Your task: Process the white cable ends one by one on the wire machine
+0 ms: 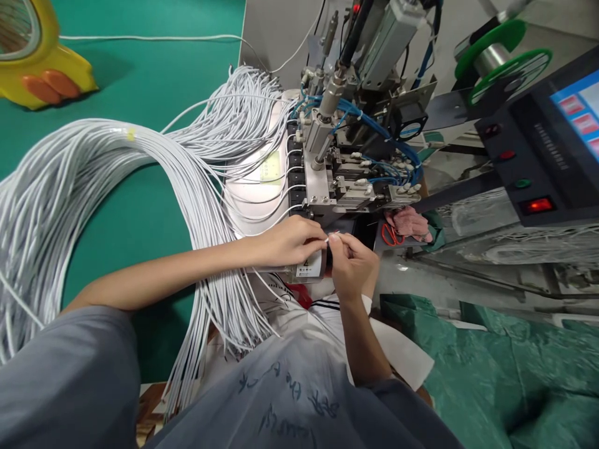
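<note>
Both hands meet at the front end of a machine (pixel 322 181), fingertips nearly touching. My left hand (pixel 302 240) reaches across the cable bundle, its thumb and forefinger pinched on the end of a white cable (pixel 326 240). From the right, my right hand (pixel 350 259) pinches at the same cable end, where thin wire tips show. Just below the fingers is a printed label (pixel 309 268) at the machine's edge. Several white cables run into a row of black slots (pixel 296 178) beside my left hand. The exact grip on the wire tips is too small to make out.
A thick bundle of white cables (pixel 173 156) lies over the green table (pixel 107 206). More cables (pixel 238 106) are heaped behind. Right of the machine are red-handled scissors (pixel 390 235), a pink cloth (pixel 409 223), a control panel (pixel 528 149) and a green spool (pixel 496 59).
</note>
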### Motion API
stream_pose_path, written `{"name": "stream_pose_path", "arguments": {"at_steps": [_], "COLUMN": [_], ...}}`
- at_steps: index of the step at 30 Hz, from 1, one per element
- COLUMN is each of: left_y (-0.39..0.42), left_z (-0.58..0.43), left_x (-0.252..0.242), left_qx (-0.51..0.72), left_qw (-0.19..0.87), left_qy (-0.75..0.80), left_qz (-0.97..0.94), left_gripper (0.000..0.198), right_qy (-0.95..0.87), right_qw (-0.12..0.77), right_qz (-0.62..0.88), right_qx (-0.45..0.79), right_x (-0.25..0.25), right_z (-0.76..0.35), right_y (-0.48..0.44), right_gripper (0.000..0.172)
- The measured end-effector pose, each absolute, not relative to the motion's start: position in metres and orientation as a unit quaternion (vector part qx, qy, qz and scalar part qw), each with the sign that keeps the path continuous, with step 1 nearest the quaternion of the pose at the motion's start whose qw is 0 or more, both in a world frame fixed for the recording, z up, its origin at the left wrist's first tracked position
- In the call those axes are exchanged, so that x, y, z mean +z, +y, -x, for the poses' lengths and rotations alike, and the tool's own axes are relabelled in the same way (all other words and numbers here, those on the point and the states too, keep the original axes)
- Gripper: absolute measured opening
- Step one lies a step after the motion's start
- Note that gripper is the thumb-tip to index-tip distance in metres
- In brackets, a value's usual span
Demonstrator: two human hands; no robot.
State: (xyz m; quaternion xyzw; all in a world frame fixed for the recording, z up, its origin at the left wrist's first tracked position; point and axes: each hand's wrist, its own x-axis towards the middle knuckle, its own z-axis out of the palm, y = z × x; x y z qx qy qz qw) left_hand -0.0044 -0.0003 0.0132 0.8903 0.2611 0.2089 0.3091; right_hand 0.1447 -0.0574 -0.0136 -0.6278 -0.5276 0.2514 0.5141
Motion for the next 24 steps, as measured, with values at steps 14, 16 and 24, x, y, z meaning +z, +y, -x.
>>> {"name": "stream_pose_path", "arguments": {"at_steps": [14,16,24], "left_y": [0.017,0.017,0.017], "left_z": [0.007,0.007,0.008], "left_x": [-0.018,-0.017,-0.017], "left_qx": [0.019,0.021,0.025], "left_qw": [0.112,0.108,0.086], "left_qy": [0.324,0.319,0.309], "left_qz": [-0.939,-0.941,-0.947], "left_gripper": [0.027,0.026,0.033], "right_qy": [-0.434,-0.433,-0.46], "right_qw": [0.471,0.465,0.444], "right_qz": [0.6,0.593,0.587], "right_qx": [0.479,0.495,0.497], "right_x": [-0.068,-0.07,-0.071], "right_z": [-0.163,-0.163,-0.165], "right_y": [-0.017,-0.015,-0.012], "right_gripper": [0.02,0.019,0.017]}}
